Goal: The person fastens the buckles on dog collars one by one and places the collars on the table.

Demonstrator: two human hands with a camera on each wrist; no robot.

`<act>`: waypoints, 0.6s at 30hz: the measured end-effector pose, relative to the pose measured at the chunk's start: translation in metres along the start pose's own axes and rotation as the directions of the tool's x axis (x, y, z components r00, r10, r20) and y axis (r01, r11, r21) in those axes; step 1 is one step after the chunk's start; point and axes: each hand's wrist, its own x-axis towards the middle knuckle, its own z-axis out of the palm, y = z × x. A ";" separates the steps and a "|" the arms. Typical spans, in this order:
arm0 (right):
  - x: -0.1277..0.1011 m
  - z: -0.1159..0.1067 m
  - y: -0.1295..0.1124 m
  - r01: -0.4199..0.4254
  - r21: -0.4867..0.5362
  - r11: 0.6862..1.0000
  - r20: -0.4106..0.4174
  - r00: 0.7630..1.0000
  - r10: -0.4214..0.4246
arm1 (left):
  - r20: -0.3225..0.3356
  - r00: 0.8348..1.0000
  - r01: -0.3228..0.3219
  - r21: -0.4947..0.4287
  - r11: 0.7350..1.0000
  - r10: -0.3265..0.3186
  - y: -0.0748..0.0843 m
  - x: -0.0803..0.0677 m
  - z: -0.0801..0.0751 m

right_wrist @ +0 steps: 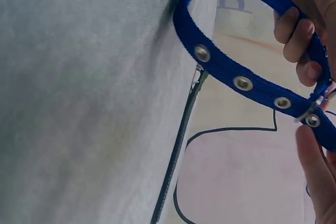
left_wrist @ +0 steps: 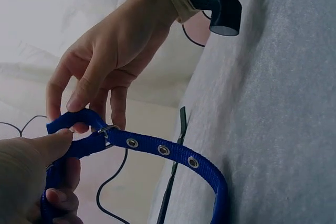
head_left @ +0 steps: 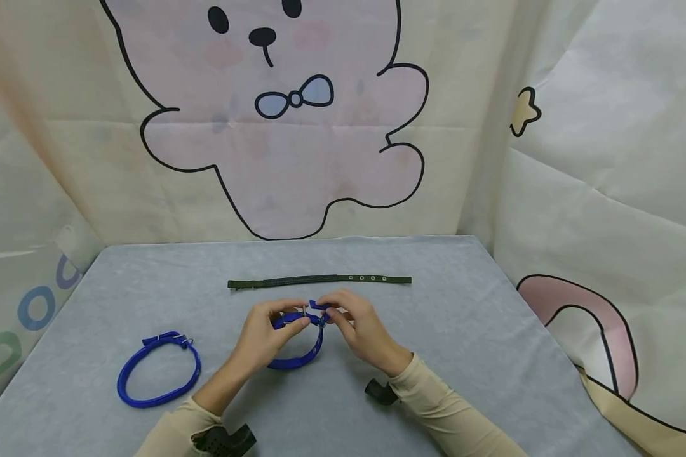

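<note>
A blue collar (head_left: 297, 363) is bent into a loop above the table, between both hands. My left hand (head_left: 265, 333) pinches it near the metal buckle, thumb on top. With thumb and fingers, my right hand (head_left: 361, 327) holds the strap's end part, which curves back in the left wrist view. Metal-ringed holes line the strap (left_wrist: 152, 146). In the right wrist view, the strap (right_wrist: 223, 72) passes through a metal ring (right_wrist: 310, 109) close to the right fingertips. The buckle prong's exact position is too small to tell.
Another blue collar (head_left: 127, 374), closed in a loop, lies on the table at the left. A dark green collar (head_left: 320, 279) lies straight behind the hands. Patterned cloth walls (head_left: 469, 158) stand around the grey-blue table (head_left: 463, 304). Each wrist carries a black camera mount (head_left: 381, 392).
</note>
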 end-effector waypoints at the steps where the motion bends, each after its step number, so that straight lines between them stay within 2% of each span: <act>1: 0.000 -0.001 0.000 0.003 -0.015 1.000 0.016 1.000 -0.003 | 0.001 1.000 -0.007 0.003 1.000 0.007 0.000 0.000 0.000; 11: 0.003 -0.003 -0.003 0.037 -0.140 0.989 0.063 0.998 -0.028 | -0.018 0.999 -0.031 0.008 0.999 0.031 -0.001 -0.001 0.002; 14: 0.003 -0.002 -0.004 0.039 -0.138 0.990 0.059 0.998 -0.032 | -0.014 0.998 -0.055 0.007 0.998 0.055 -0.001 -0.001 0.002; 18: 0.002 0.000 -0.004 0.016 -0.085 0.996 0.049 0.999 -0.012 | -0.004 0.995 -0.103 0.014 0.995 0.103 -0.001 -0.002 0.003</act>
